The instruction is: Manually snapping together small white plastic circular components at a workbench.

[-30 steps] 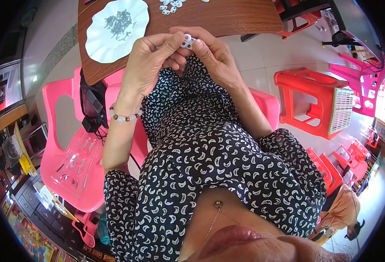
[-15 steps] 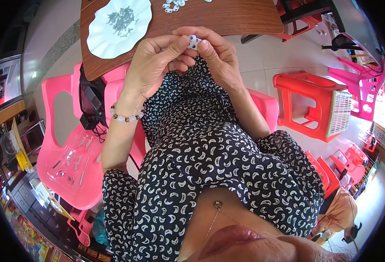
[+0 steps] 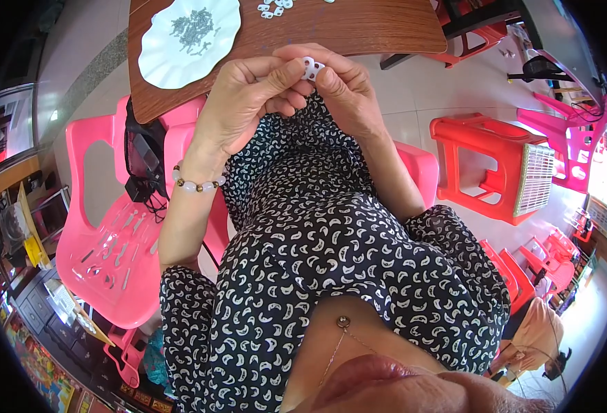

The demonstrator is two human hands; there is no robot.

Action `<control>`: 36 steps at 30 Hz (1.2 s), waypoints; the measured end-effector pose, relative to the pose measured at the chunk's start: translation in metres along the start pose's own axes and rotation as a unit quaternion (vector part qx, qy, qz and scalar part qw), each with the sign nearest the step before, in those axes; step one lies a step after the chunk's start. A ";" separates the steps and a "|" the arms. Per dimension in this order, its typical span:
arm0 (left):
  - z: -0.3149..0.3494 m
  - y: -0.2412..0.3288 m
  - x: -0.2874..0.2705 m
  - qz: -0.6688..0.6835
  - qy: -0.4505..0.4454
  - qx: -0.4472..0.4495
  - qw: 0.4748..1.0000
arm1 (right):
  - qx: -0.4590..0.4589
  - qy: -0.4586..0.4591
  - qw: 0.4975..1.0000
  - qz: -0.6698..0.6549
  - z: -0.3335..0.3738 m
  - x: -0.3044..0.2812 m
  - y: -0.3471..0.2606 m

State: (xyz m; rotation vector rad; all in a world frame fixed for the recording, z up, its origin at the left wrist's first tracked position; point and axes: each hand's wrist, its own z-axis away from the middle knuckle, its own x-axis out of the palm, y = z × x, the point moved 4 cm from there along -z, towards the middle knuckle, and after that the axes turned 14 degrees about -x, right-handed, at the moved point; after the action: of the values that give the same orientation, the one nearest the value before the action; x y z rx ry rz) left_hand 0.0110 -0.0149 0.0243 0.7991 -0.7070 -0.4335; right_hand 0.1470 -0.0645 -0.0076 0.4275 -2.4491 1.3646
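Note:
Between my fingertips, just off the table's near edge, are small white plastic pieces with holes, seemingly two side by side. My left hand pinches them from the left with thumb and fingers. From the right, my right hand closes on them, its thumb in front and fingers behind. On the table, a white wavy-edged plate carries a heap of small grey screws. Several loose white pieces like the held ones lie at the table's far side.
The brown wooden table spans the top. A pink chair stands at my left with a black bag on it. Red stools are at my right. Another person is at the lower right.
Both hands keep their pinch while the white pieces turn slightly and shift a little to the right. The person at the lower right has moved slightly.

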 end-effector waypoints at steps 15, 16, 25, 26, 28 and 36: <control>0.003 -0.007 0.010 0.091 -0.027 -0.018 0.995 | -0.016 0.014 0.999 -0.041 0.001 0.001 0.002; 0.003 -0.007 0.011 0.106 -0.030 -0.026 0.994 | -0.016 0.015 0.999 -0.040 0.002 0.001 0.002; 0.003 -0.001 0.013 0.113 -0.044 -0.034 0.992 | 0.000 0.013 0.996 -0.086 0.000 0.011 -0.005; 0.004 0.000 0.014 0.113 -0.044 -0.035 0.992 | 0.000 0.023 0.994 -0.104 0.001 0.013 -0.005; 0.007 0.001 0.015 0.112 -0.033 -0.035 0.993 | 0.000 0.033 0.992 -0.123 0.002 0.017 -0.004; 0.008 -0.001 0.015 0.125 -0.036 -0.041 0.991 | 0.013 0.042 0.985 -0.168 0.004 0.014 -0.004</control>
State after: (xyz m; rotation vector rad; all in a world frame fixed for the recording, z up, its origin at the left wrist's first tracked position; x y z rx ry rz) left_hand 0.0151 -0.0286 0.0334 0.6112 -0.8402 -0.2631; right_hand 0.1353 -0.0718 -0.0004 0.7352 -2.1696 1.2449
